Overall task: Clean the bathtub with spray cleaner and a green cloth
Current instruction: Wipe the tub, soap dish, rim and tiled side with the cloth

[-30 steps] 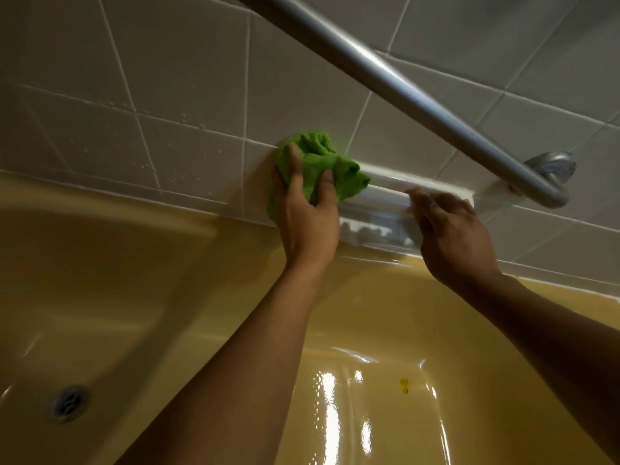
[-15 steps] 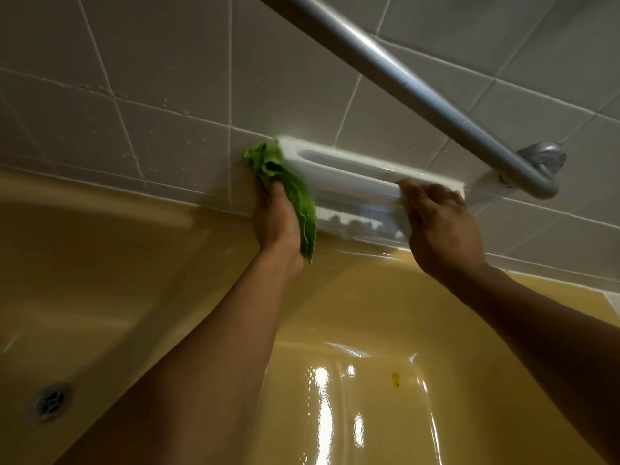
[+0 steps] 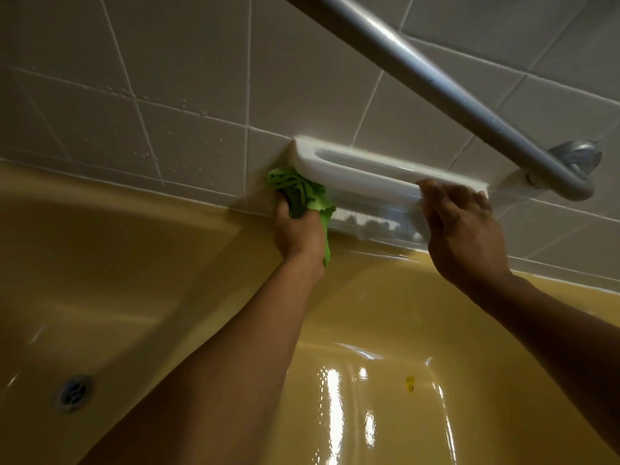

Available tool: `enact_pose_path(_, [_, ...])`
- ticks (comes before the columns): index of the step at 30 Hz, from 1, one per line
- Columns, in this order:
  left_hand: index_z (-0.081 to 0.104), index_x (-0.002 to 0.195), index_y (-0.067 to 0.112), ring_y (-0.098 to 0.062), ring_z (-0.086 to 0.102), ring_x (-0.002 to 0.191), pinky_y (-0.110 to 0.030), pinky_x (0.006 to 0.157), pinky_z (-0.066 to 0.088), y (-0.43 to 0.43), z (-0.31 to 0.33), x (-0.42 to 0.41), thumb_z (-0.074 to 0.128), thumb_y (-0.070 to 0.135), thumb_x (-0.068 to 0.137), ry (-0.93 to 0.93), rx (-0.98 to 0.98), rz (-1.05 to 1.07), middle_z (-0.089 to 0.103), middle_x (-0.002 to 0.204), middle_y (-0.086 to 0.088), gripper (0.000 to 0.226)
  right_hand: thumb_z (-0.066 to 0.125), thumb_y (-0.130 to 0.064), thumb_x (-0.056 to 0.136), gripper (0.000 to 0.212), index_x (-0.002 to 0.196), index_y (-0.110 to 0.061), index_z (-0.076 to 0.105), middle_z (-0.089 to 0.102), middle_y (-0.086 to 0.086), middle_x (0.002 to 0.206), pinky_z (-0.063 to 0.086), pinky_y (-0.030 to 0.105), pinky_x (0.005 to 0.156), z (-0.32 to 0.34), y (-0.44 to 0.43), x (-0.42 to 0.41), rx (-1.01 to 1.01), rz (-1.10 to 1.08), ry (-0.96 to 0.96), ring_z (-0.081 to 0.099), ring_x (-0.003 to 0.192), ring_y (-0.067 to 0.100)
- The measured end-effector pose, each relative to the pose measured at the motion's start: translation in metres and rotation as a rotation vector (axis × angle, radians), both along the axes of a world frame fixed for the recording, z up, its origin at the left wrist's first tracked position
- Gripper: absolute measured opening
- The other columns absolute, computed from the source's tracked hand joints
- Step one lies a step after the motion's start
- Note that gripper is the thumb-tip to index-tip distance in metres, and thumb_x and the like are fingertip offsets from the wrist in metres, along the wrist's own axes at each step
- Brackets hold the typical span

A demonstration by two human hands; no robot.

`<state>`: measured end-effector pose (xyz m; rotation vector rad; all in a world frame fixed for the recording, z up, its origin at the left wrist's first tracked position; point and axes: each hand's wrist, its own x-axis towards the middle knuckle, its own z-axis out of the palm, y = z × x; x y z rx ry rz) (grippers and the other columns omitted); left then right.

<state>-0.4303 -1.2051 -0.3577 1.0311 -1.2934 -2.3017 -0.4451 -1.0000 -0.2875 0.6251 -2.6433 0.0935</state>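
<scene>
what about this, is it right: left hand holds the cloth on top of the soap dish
Not quite. The head view shows the left hand holding the cloth under the left end of the soap dish, not on top of it.
</scene>
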Motion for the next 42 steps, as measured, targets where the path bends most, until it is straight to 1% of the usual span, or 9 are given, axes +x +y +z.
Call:
enact_pose_path(9, [0.052, 0.149, 0.034, -0.021, 0.069, 0.110, -0.041, 0.095, 0.059, -0.011, 0.002, 0.010, 0.066, 0.007, 0.093, 0.115, 0.095, -0.039, 0.069, 0.129, 0.001, 0.064, 0.047, -0.012, 0.105, 0.036, 0.141, -0.019, 0.049, 0.058, 0.019, 0.125, 0.042, 0.044, 0.085, 0.001, 0.001, 0.000, -0.013, -0.007, -0.007, 0.045, 0.109, 0.038])
enact_pose_path(14, [0.058, 0.140, 0.023, -0.023, 0.062, 0.117, -0.028, 0.090, 0.049, -0.006, -0.007, 0.009, 0.081, 0.014, 0.085, -0.049, -0.506, -0.096, 0.063, 0.133, -0.003, 0.060, 0.044, -0.015, 0.107, 0.034, 0.140, -0.018, 0.051, 0.060, 0.021, 0.124, 0.044, 0.048, 0.088, 0.004, 0.000, 0.002, -0.021, -0.001, 0.000, 0.047, 0.109, 0.040])
enact_pose_path(18, [0.061, 0.130, 0.020, -0.029, 0.062, 0.112, -0.029, 0.083, 0.044, -0.004, -0.012, 0.010, 0.079, 0.014, 0.085, -0.095, -0.629, -0.122, 0.062, 0.129, -0.008, 0.049, 0.045, -0.015, 0.107, 0.035, 0.141, -0.019, 0.050, 0.059, 0.020, 0.125, 0.043, 0.047, 0.088, 0.002, 0.001, 0.001, -0.025, -0.005, -0.011, 0.047, 0.108, 0.040])
enact_pose_path(23, [0.066, 0.119, 0.034, -0.025, 0.067, 0.095, -0.038, 0.077, 0.053, -0.021, -0.007, 0.018, 0.066, 0.016, 0.064, 0.100, -0.347, -0.268, 0.071, 0.114, -0.006, 0.058, 0.047, -0.013, 0.106, 0.035, 0.141, -0.020, 0.050, 0.060, 0.019, 0.123, 0.044, 0.049, 0.090, 0.002, 0.000, 0.000, -0.030, -0.003, 0.004, 0.046, 0.107, 0.038])
enact_pose_path(26, [0.062, 0.133, 0.032, -0.024, 0.068, 0.109, -0.038, 0.086, 0.055, -0.023, -0.004, 0.020, 0.065, 0.026, 0.078, 0.162, -0.134, -0.248, 0.072, 0.122, -0.002, 0.055, 0.045, -0.014, 0.107, 0.035, 0.141, -0.020, 0.049, 0.060, 0.020, 0.123, 0.043, 0.049, 0.091, 0.001, -0.001, 0.000, -0.037, 0.003, -0.002, 0.047, 0.106, 0.038])
enact_pose_path(28, [0.048, 0.150, 0.031, -0.022, 0.062, 0.124, -0.036, 0.101, 0.051, -0.018, 0.004, 0.020, 0.059, 0.039, 0.097, 0.105, -0.201, -0.178, 0.063, 0.140, -0.002, 0.055, 0.046, -0.013, 0.107, 0.034, 0.140, -0.019, 0.051, 0.060, 0.020, 0.121, 0.044, 0.050, 0.092, 0.001, 0.000, 0.000, -0.045, 0.008, 0.006, 0.046, 0.105, 0.038])
enact_pose_path(32, [0.018, 0.164, 0.030, -0.018, 0.053, 0.130, -0.018, 0.093, 0.039, -0.001, 0.007, 0.014, 0.053, 0.016, 0.106, 0.002, -0.451, -0.042, 0.048, 0.155, -0.002, 0.069, 0.047, -0.011, 0.106, 0.034, 0.139, -0.017, 0.051, 0.060, 0.020, 0.118, 0.044, 0.050, 0.090, 0.002, 0.000, 0.000, -0.041, 0.020, 0.019, 0.045, 0.102, 0.037])
enact_pose_path(35, [0.037, 0.157, 0.015, -0.032, 0.052, 0.133, -0.028, 0.103, 0.036, 0.008, -0.005, 0.001, 0.055, 0.010, 0.103, -0.053, -0.506, -0.056, 0.055, 0.148, -0.013, 0.056, 0.047, -0.010, 0.105, 0.036, 0.140, -0.018, 0.050, 0.059, 0.020, 0.120, 0.043, 0.050, 0.090, -0.001, 0.002, -0.001, -0.040, 0.009, 0.017, 0.045, 0.104, 0.038])
enact_pose_path(42, [0.053, 0.147, 0.012, -0.033, 0.056, 0.128, -0.022, 0.099, 0.037, 0.009, -0.003, -0.004, 0.053, 0.004, 0.101, -0.048, -0.477, 0.061, 0.061, 0.140, -0.014, 0.046, 0.046, -0.010, 0.104, 0.036, 0.140, -0.016, 0.051, 0.059, 0.023, 0.122, 0.042, 0.047, 0.090, -0.005, 0.000, 0.000, -0.059, 0.014, 0.046, 0.045, 0.106, 0.038])
